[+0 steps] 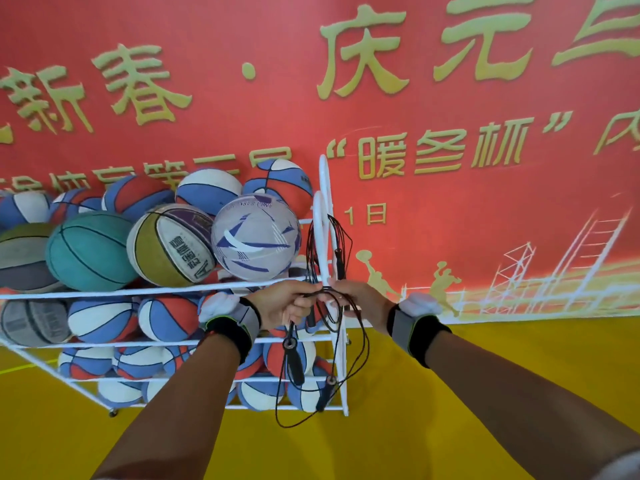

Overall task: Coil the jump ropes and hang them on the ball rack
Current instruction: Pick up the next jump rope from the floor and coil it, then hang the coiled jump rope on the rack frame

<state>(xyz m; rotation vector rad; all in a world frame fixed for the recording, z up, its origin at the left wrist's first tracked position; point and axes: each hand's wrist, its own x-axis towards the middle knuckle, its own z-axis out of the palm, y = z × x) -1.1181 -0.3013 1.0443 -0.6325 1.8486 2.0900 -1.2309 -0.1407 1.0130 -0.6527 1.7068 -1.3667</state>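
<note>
floor: yellow court floor (pixel 450 393), flat, with open room to the right of the rack and toward the camera.
wall: red banner (pixel 450 116) with gold characters, directly behind the rack.
rack: white wire ball rack (pixel 138 292), tiers packed with balls (pixel 90 251). Right end sits mid-frame; left end is cut off by the frame edge.
rope: black jump rope (pixel 297 367) bunched at the rack's end hoops, at top-rail height. Loops and two handles hang down the rack end.
upper cord: more black cord and a handle (pixel 340 261) draped on the hoops above the hands. Probably a second rope, but the cords overlap and I can't separate them.
left hand (pixel 284 303): fingers curled round the bunch.
right hand (pixel 356 299): pinches the same bunch at the hoop; fingertips hidden.
wrists: grey-black wristbands (pixel 410 329) on both.
</note>
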